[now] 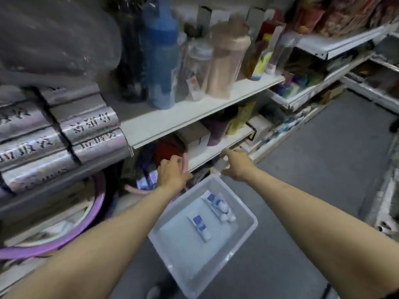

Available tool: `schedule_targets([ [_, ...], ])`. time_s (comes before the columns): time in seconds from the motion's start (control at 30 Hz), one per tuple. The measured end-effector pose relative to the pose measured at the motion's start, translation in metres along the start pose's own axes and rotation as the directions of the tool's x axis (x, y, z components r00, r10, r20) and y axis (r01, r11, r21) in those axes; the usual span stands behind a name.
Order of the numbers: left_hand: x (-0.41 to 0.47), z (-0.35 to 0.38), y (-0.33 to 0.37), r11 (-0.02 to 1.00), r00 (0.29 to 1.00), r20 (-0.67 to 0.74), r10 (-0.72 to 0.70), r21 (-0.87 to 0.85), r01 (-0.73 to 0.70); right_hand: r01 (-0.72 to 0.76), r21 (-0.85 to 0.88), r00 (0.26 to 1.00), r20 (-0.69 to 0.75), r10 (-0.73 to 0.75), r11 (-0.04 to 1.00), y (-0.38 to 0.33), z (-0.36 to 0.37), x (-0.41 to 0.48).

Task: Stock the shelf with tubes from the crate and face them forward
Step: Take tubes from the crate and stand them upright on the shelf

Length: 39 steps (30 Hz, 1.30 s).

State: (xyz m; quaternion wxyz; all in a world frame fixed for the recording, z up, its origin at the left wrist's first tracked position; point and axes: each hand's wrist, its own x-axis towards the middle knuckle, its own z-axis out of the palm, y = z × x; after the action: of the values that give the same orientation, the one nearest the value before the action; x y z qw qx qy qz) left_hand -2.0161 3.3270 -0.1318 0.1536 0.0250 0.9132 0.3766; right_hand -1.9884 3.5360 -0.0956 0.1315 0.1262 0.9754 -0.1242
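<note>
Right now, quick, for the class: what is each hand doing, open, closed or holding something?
Left hand: fingers reach under the shelf, hidden; cannot tell.
Right hand: grips a pale, blurred tube.

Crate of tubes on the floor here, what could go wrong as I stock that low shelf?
1. The low shelf already looks crowded with boxes, so pushing more in might knock something off.
2. The crate sits on the aisle floor right by the shelving; you could trip on it.
3. The tubes lie at mixed angles, so some may end up facing backward.
</note>
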Motion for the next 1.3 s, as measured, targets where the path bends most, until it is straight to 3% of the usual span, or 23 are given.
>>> schedule_targets([
  [0.17, 0.016, 0.067, -0.054, 0.979, 0.971, 0.131, -0.202, 0.027, 0.2, -0.081, 0.059, 0.971, 0.23, 0.065, 0.995, 0.043, 0.09, 0.025],
  [0.37, 0.018, 0.15, -0.103, 0.905, 0.886, 0.195, -0.421, 0.023, 0.425, -0.138, 0.122, 0.931, 0.353, 0.087, 0.983, 0.093, 0.17, 0.056],
  [0.67, 0.026, 0.278, -0.138, 0.714, 0.71, 0.223, -0.668, -0.077, 0.696, -0.301, 0.301, 0.923, 0.33, 0.197, 0.905, 0.143, 0.282, 0.108],
  [1.03, 0.042, 0.372, -0.15, 0.504, 0.53, 0.106, -0.841, -0.201, 0.84, -0.253, 0.175, 0.961, 0.159, 0.227, 0.951, 0.155, 0.351, 0.113],
  [1.2, 0.046, 0.382, -0.16, 0.486, 0.517, 0.136, -0.845, -0.207, 0.849, -0.254, 0.228, 0.963, 0.154, 0.223, 0.94, 0.157, 0.359, 0.122],
  [1.3, 0.048, 0.375, -0.167, 0.492, 0.523, 0.205, -0.828, -0.183, 0.851, -0.344, 0.344, 0.933, 0.228, 0.278, 0.874, 0.16, 0.356, 0.123],
])
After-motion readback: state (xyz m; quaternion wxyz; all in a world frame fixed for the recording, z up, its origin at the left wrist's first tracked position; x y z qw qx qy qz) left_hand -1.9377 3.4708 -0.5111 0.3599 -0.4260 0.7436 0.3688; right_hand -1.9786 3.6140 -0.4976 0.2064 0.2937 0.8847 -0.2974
